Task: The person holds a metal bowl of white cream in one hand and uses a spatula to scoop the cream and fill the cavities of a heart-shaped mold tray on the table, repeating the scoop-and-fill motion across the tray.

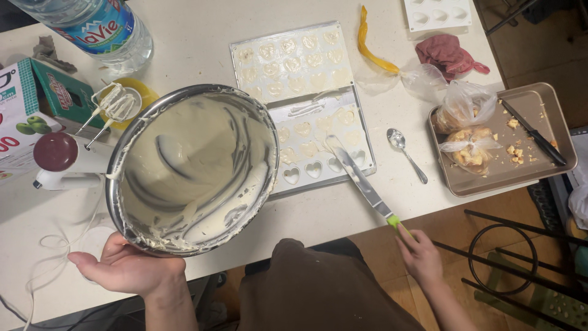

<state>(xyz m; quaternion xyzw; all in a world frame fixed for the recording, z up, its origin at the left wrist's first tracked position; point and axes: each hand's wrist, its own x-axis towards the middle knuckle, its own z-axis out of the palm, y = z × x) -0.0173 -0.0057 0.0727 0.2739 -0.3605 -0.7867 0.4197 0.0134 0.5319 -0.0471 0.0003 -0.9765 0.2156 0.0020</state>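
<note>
My left hand holds a large steel mixing bowl from below, tilted so its cream-smeared inside faces up. My right hand grips the green handle of a long flat spatula. The blade tip rests on a clear mould tray with heart-shaped cavities. Most cavities hold pale cream; a few at the near edge look bare.
A hand mixer with beaters lies left of the bowl, next to cartons and a water bottle. A spoon lies right of the mould. A metal baking tray holds bagged pastry and a knife. A red cloth lies behind.
</note>
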